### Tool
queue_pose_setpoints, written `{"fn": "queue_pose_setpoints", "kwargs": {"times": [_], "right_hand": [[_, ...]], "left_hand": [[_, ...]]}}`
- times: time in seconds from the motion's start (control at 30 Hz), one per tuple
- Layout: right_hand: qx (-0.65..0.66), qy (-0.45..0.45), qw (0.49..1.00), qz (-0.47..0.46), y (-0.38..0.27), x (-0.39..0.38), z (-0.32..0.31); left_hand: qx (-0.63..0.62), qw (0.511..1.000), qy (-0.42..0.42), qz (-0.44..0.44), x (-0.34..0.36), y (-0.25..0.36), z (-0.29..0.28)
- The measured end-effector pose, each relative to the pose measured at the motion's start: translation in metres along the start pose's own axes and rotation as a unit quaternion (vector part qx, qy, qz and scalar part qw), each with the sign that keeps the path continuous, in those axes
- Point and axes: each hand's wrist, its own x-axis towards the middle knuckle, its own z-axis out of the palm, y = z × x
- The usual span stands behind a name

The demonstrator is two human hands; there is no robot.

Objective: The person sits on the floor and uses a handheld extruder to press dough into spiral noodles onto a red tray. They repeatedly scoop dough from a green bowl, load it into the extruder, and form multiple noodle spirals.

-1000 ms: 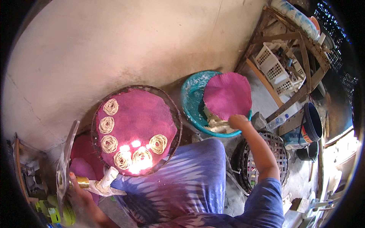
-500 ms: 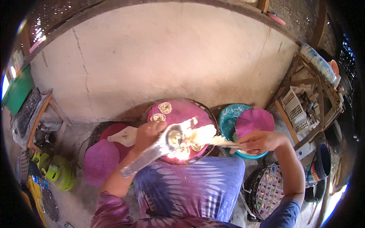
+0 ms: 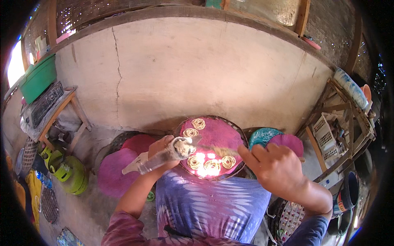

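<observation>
My left hand (image 3: 163, 148) is wrapped round a clear-looking press tube (image 3: 158, 161), tilted with its mouth toward the right. Pale dough (image 3: 182, 146) shows inside that mouth. A pale flared piece (image 3: 132, 166) sticks out left of this hand. My right hand (image 3: 277, 170) is closed on a thin stick (image 3: 223, 151), blurred by motion, which points at the tube's mouth. Below them, a round woven tray rests by my lap, lined with a pink sheet (image 3: 219, 133). Several coiled dough nests (image 3: 212, 167) lie on the sheet, some in bright sunlight.
A teal basin (image 3: 262, 135) with a pink disc (image 3: 285, 143) stands right of the tray. More pink discs (image 3: 117, 172) lie at left, near a green gas cylinder (image 3: 72, 176). A wooden rack (image 3: 344, 119) stands at right; a cracked wall (image 3: 197, 69) rises ahead.
The view has shifted, with the tray now more fully seen. My right hand has risen closer to the camera. The large dough lump between the tube and my right hand no longer shows there.
</observation>
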Motion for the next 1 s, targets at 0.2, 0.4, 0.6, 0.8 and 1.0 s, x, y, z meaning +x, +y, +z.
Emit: {"fn": "queue_pose_setpoints", "kwargs": {"times": [0.2,0.4,0.6,0.8,1.0], "right_hand": [[0.024,-0.009,0.998,-0.057,-0.012,0.022,0.016],[0.07,-0.021,0.994,-0.084,-0.041,0.027,0.039],[0.317,0.034,0.934,0.158,-0.031,-0.007,0.076],[0.593,0.03,0.76,0.264,-0.107,-0.009,0.135],[0.54,0.043,0.776,0.323,-0.037,-0.083,0.155]], "left_hand": [[-0.021,1.0,0.003,0.003,-0.002,0.02,-0.005],[-0.115,0.993,-0.009,-0.037,-0.009,0.024,-0.003],[0.009,0.991,0.067,-0.112,-0.008,0.0,-0.015],[-0.008,0.995,0.031,-0.097,0.0,0.004,0.002],[-0.079,0.973,0.05,-0.209,-0.018,-0.017,-0.01]]}}
